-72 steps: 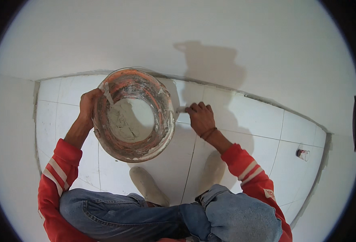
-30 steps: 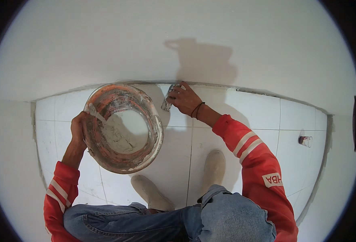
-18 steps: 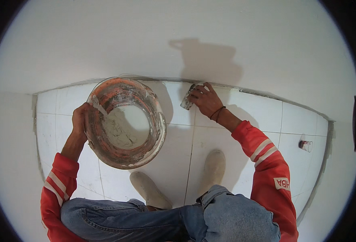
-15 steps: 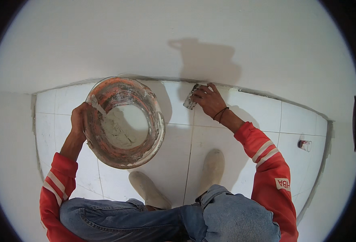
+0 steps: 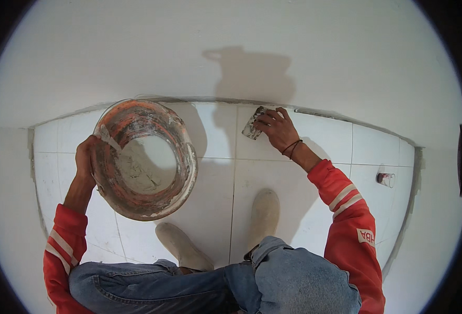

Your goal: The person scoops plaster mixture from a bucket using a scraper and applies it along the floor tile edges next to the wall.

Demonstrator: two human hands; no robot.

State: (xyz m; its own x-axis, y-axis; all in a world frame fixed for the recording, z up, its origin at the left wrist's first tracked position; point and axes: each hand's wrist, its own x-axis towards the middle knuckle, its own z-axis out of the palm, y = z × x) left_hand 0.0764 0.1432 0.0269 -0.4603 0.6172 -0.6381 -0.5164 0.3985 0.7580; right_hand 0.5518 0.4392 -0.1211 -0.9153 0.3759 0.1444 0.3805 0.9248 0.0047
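A round bucket (image 5: 186, 186), its inner wall stained orange, grey and white, holds whitish putty (image 5: 147, 165) at its bottom. My left hand (image 5: 86, 157) grips its left rim, fingers wrapped round the edge. Beside those fingers a putty-coated flat strip (image 5: 109, 137), perhaps a scraper, slants into the bucket; whether my hand holds it too I cannot tell. To the right, near the foot of the wall, my right hand (image 5: 278, 130) is closed on a small rectangular putty-smeared piece (image 5: 253, 126), dark and white; its exact kind is unclear.
A white wall (image 5: 152, 52) rises ahead, with a rough grey strip (image 5: 325, 112) along its base. White tiles (image 5: 215, 183) cover the floor. A small clear glass (image 5: 386, 179) with dark red inside stands at the right. My boots (image 5: 265, 214) are between bucket and right arm.
The whole view has shifted, so the bucket and floor appear farther left. Against the tiles, my right hand has moved right with the smeared piece. My left hand keeps its grip on the rim.
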